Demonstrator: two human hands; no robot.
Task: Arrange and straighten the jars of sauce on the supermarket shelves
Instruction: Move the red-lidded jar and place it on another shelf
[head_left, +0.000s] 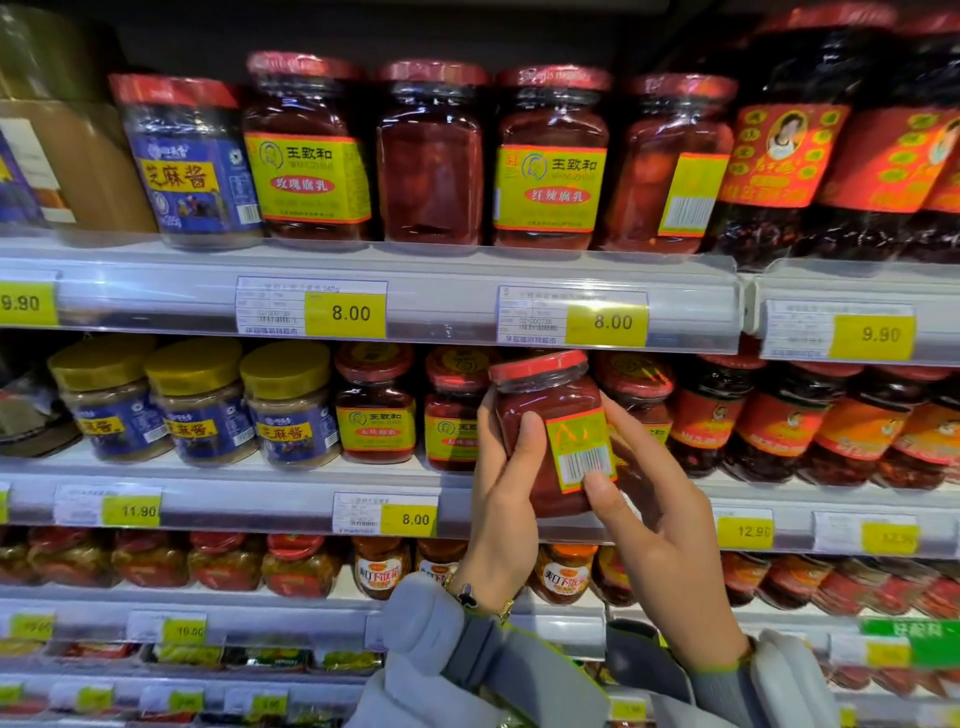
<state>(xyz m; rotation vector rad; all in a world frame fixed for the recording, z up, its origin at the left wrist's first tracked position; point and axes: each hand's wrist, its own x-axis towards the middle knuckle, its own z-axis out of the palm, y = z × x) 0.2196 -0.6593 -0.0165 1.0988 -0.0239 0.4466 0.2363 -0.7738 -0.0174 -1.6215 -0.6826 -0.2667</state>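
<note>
Head view: both hands are on the red-lidded glass jar of red sauce (550, 436), held in front of the middle shelf (291, 499). The left hand (506, 493) wraps its side, and the right hand (649, 514) pinches near the barcode. It's tilted with the label side-on, so I'd turn it label-forward and slide it upright into the gap. Neighbouring red-lidded yellow-label jars (376, 405) crowd the slot, and the clear price rail (467, 506) lips the edge.

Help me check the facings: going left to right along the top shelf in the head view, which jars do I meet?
Blue-label sesame jar → yellow-label red jar → red jar showing no label → second yellow-label red jar → red jar turned barcode-out → dark chili jars with red labels.
</note>
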